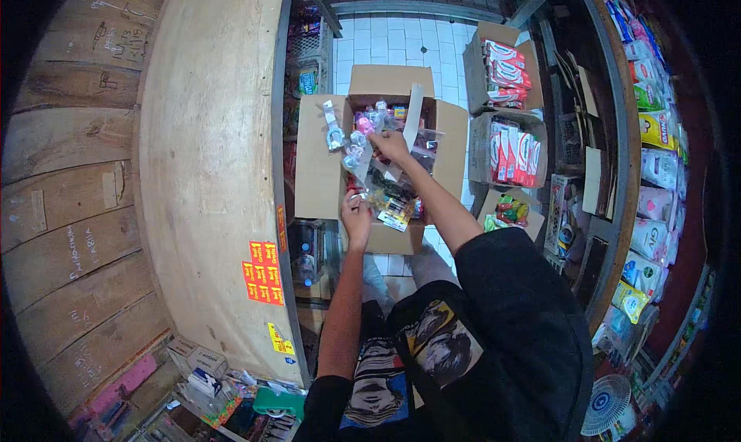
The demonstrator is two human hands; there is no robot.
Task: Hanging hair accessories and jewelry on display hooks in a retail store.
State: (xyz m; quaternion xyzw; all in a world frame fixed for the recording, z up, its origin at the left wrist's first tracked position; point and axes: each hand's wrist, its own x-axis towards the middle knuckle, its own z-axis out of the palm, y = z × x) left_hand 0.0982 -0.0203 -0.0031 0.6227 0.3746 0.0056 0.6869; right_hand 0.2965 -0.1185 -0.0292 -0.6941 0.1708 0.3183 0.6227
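Note:
An open cardboard box stands on the tiled floor, filled with small packaged goods. My right hand pinches a strip of small clear plastic packets with pinkish and pale contents, above the box. A long white card strip stands up beside that hand. My left hand, at the box's near left edge, has its fingertips at the lower end of the plastic packets; its grip is unclear. A small packet with a light blue ring lies on the left flap. Yellow-and-white carded packs lie at the near side.
Two cartons of toothpaste boxes stand to the right, with a smaller carton nearer me. A wooden counter runs along the left. Shelves with hanging packs line the right; a fan is at lower right.

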